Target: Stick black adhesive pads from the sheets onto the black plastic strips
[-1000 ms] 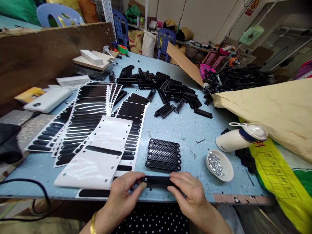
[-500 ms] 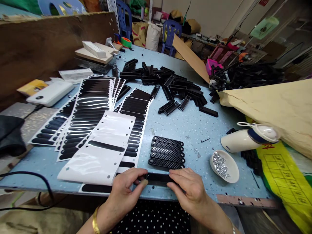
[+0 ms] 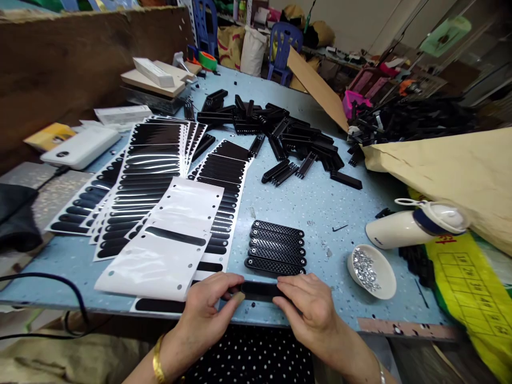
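Between my two hands lies a long black plastic piece [image 3: 261, 292] with rounded ends, close to the table's front edge. My left hand [image 3: 210, 304] pinches its left end, and my right hand [image 3: 308, 306] grips its right end, with fingers along the top and thumb below. Just beyond it, several black textured strips [image 3: 277, 248] with silver screws at their ends lie side by side in a block. Left of my left hand is a white backing sheet [image 3: 160, 261] with one black sticker strip [image 3: 176, 236] on it. My fingers hide both ends of the piece.
Fanned sheets of black stickers [image 3: 140, 197] cover the left side. A heap of black plastic parts [image 3: 288, 133] sits at the back. On the right are a bowl of small silver screws [image 3: 386, 280], a white bottle [image 3: 394, 229], a hex key [image 3: 340, 228] and brown paper [image 3: 448, 170].
The view has shifted slightly. Both hands keep their hold on the black piece, with hardly any movement.
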Action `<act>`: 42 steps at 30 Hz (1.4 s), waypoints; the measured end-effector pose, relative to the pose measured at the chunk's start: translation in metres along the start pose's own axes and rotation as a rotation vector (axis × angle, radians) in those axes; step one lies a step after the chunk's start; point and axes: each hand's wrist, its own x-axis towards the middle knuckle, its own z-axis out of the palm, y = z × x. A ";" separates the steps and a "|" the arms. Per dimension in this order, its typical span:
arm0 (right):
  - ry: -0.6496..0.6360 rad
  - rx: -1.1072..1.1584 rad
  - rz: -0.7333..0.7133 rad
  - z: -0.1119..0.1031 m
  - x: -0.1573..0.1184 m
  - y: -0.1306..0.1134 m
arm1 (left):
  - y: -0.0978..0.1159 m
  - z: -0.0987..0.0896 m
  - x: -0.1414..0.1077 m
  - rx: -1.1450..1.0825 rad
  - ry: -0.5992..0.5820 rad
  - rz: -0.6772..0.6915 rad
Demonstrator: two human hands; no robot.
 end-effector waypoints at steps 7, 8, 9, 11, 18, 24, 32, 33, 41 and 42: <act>-0.029 -0.003 -0.007 0.000 0.001 0.001 | 0.000 0.000 0.002 0.002 -0.002 0.018; -0.034 -0.001 -0.011 0.000 0.001 0.001 | 0.001 -0.001 0.002 0.003 0.001 0.021; -0.039 0.001 -0.014 0.000 0.002 0.001 | 0.001 -0.001 0.002 0.004 0.002 0.023; -0.049 0.002 -0.014 0.000 0.002 0.002 | 0.002 -0.001 0.003 0.006 0.000 0.024; -0.020 0.019 0.024 0.002 0.003 0.001 | 0.002 -0.001 0.002 0.021 0.039 0.040; -0.007 0.036 0.034 0.000 0.003 -0.001 | -0.001 -0.001 0.004 0.019 0.034 0.187; 0.045 0.142 0.069 0.007 -0.004 0.004 | -0.006 0.001 0.002 0.080 0.062 0.263; 0.064 0.160 0.076 0.008 -0.005 0.004 | -0.006 0.002 0.002 0.076 0.069 0.267; 0.203 0.275 0.102 0.018 -0.011 0.007 | -0.003 0.001 0.006 0.077 0.079 0.268; 0.204 0.282 0.105 0.019 -0.011 0.008 | -0.003 0.001 0.005 0.078 0.080 0.268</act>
